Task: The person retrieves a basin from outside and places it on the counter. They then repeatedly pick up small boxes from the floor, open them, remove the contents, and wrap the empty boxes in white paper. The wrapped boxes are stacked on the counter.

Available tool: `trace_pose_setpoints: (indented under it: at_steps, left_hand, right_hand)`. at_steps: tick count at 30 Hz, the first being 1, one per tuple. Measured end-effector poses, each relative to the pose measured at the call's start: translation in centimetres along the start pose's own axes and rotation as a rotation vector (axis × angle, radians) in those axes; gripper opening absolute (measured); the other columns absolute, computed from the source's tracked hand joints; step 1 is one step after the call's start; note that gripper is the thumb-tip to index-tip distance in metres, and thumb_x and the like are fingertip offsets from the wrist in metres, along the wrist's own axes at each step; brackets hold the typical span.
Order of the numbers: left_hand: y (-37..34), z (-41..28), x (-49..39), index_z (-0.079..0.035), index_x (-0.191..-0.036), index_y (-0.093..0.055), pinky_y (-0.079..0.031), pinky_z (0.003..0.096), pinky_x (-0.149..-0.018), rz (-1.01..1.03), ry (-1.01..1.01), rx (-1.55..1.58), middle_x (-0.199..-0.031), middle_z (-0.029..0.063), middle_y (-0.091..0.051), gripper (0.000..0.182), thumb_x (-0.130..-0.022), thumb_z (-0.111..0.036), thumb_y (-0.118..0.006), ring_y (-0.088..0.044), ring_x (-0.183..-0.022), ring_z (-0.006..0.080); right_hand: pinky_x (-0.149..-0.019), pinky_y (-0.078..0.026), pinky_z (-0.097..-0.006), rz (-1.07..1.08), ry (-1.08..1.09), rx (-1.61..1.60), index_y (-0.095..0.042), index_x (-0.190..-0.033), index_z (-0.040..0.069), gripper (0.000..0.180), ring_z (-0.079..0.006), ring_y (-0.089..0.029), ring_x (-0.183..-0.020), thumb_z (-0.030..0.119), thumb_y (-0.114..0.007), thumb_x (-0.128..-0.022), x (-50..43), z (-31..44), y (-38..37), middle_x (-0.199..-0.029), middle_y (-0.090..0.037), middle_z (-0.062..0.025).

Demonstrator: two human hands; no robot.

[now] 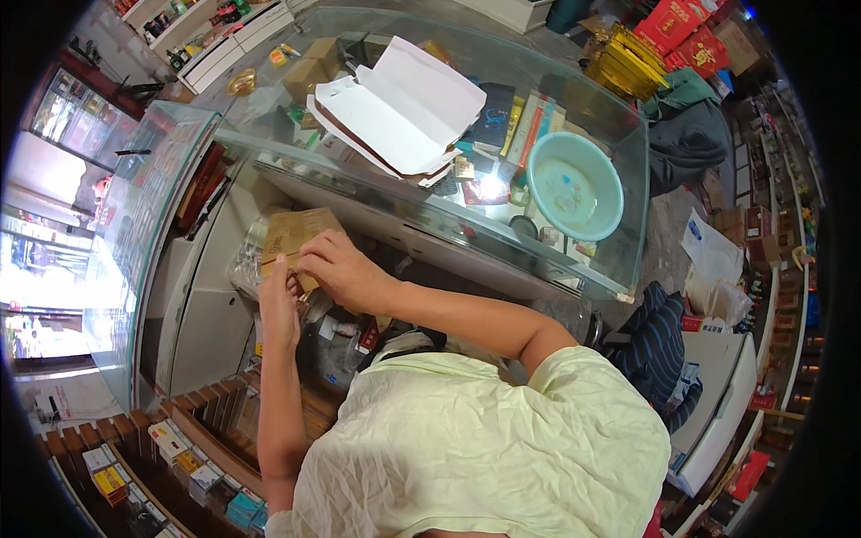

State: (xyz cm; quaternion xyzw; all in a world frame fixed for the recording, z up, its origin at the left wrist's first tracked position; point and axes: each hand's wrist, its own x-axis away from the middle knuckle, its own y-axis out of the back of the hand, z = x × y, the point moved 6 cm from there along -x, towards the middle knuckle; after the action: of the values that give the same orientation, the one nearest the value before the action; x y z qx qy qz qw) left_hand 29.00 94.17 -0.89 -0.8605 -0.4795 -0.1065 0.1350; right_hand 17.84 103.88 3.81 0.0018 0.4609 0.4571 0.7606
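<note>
Both hands meet at a gold-brown printed package [296,232], below and left of the glass display counter. My left hand [279,296] grips its near edge from the left, with the thumb pointing up along it. The bent fingers of my right hand [340,269] pinch the package's lower right part. What lies between the fingertips is too small to tell. Clear plastic wrapping [247,259] lies behind the package on the left. On the glass counter rest an opened white cardboard box [403,107] and a light blue plastic basin [575,186].
The glass counter's edge [403,202] runs across in front of me. Another glass case [168,181] stands at the left. Wooden racks with small packs [192,464] are at the lower left. A white chest [713,403] and a striped dark cloth [649,343] are at the right.
</note>
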Motion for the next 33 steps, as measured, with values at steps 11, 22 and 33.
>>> trace_pose_setpoints:
  at_steps: [11, 22, 33]
  left_hand:
    - [3.0, 0.0, -2.2, 0.0, -0.092, -0.067, -0.043, 0.0255, -0.047, -0.053, 0.027, -0.053, -0.075, 0.0065, -0.065, 0.041, -0.1, -0.038, -0.053, -0.06, -0.058, 0.0122]
    - [-4.7, -5.0, 2.8, -0.002, -0.098, -0.067, -0.053, 0.0406, -0.091, -0.067, -0.797, -1.014, -0.13, 0.0111, -0.058, 0.021, -0.085, -0.018, -0.066, -0.062, -0.109, 0.0306]
    - [-3.7, -6.2, 0.9, -0.016, -0.148, -0.042, -0.018, 0.0609, -0.115, -0.453, -0.888, -1.381, -0.157, 0.0151, -0.028, 0.076, -0.084, -0.044, -0.071, -0.027, -0.145, 0.0334]
  right_hand:
    - [-0.092, -0.044, -0.0397, 0.232, 0.276, 0.016, -0.062, -0.103, 0.007, 0.031, -0.0257, -0.054, -0.105, 0.004, -0.065, -0.073, -0.7, 2.6, 1.9, -0.107, -0.061, -0.0046]
    - [-0.1, -0.043, -0.0328, 0.049, -0.706, -0.544, -0.045, -0.133, 0.001, 0.049, -0.0203, -0.054, -0.118, 0.024, -0.064, -0.094, 0.8, -3.9, 2.7, -0.129, -0.054, -0.0132]
    - [-0.087, -0.051, -0.0279, -0.213, -0.898, -0.94, -0.057, -0.13, -0.004, 0.038, -0.0158, -0.065, -0.101, 0.001, -0.057, -0.092, 0.5, -8.4, 7.5, -0.117, -0.067, -0.0102]
